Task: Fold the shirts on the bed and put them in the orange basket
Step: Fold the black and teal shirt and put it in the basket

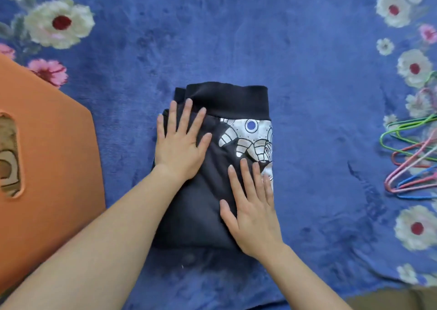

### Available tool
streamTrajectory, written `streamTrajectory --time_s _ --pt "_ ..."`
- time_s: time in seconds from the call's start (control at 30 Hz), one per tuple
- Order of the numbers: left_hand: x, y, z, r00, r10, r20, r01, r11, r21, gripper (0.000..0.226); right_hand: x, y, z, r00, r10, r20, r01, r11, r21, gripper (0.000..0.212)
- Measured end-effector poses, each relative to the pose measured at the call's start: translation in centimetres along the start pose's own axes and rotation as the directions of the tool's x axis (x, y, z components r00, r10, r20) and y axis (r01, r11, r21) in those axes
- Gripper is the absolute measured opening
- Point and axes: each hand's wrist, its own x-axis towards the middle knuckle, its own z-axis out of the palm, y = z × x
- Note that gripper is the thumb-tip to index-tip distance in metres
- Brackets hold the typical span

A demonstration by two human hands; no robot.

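A black shirt with a white and blue print lies folded into a compact rectangle in the middle of the bed. My left hand presses flat on its upper left part, fingers straight and spread. My right hand lies flat on its lower right part, fingertips reaching the print. The orange basket stands at the left edge of the view, close to the shirt, with a handle cut-out in its side.
The bed is covered by a blue plush blanket with white and pink flowers along both sides. A bunch of coloured wire hangers lies at the right edge.
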Motion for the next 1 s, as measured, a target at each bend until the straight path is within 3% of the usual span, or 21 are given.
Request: streamTrajectory --time_s 0.07,0.13,0.2,0.23,0.33,0.43,0.53,0.67,0.77,0.9,1.0 --pt "0.8 -0.6 0.5 0.999 -0.047 0.002 0.047 0.999 0.007 0.059 -0.2 0.5 0.0 0.999 -0.047 0.023 0.047 0.999 0.015 0.065" --pt "-0.2 -0.3 0.2 0.995 -0.019 -0.097 0.016 0.999 -0.033 0.061 0.2 0.8 -0.9 1.000 -0.023 -0.001 0.023 0.976 0.216 0.056" --pt "-2.2 0.7 -0.1 0.984 -0.008 -0.179 -0.012 0.994 -0.112 0.064 1.7 1.8 -2.5 0.992 0.114 -0.050 -0.079 0.889 0.451 0.051" --pt "-3.6 1.3 0.0 0.982 0.007 -0.188 -0.034 0.989 -0.142 0.067 2.9 2.4 -3.3 0.980 0.183 -0.080 -0.122 0.865 0.487 0.050" --pt "-8.4 2.8 0.8 0.989 0.082 -0.120 -0.098 0.987 -0.125 0.077 7.3 3.4 -4.9 0.980 0.185 -0.071 -0.143 0.910 0.389 0.054" --pt "-10.6 1.3 2.7 0.998 -0.021 -0.055 0.018 0.999 -0.043 0.081 10.7 3.1 -3.6 0.996 -0.020 0.093 0.011 0.996 0.090 0.058" --pt "-10.5 -0.2 4.2 0.996 -0.082 -0.038 0.082 0.997 -0.012 0.079 12.4 3.5 -1.7 0.976 -0.030 0.215 0.047 0.996 -0.078 0.053" --pt "-10.3 -0.2 4.6 0.996 -0.072 -0.054 0.072 0.997 -0.006 0.077 12.6 3.6 -1.4 0.986 -0.022 0.164 0.036 0.996 -0.085 0.051" --pt "-10.5 -0.5 4.5 0.997 -0.069 -0.043 0.069 0.998 0.005 0.077 10.2 3.0 -2.0 0.997 -0.074 0.023 0.075 0.997 -0.029 0.054" --pt "-10.5 -0.6 4.2 0.997 -0.072 -0.001 0.072 0.997 -0.012 0.076 2.8 5.0 -1.0 0.950 -0.270 0.157 0.280 0.959 -0.047 0.056" --pt "-11.1 -0.9 3.6 0.995 -0.102 -0.005 0.101 0.992 -0.076 0.069 0.2 7.8 -1.9 0.943 -0.273 0.192 0.286 0.957 -0.044 0.054"
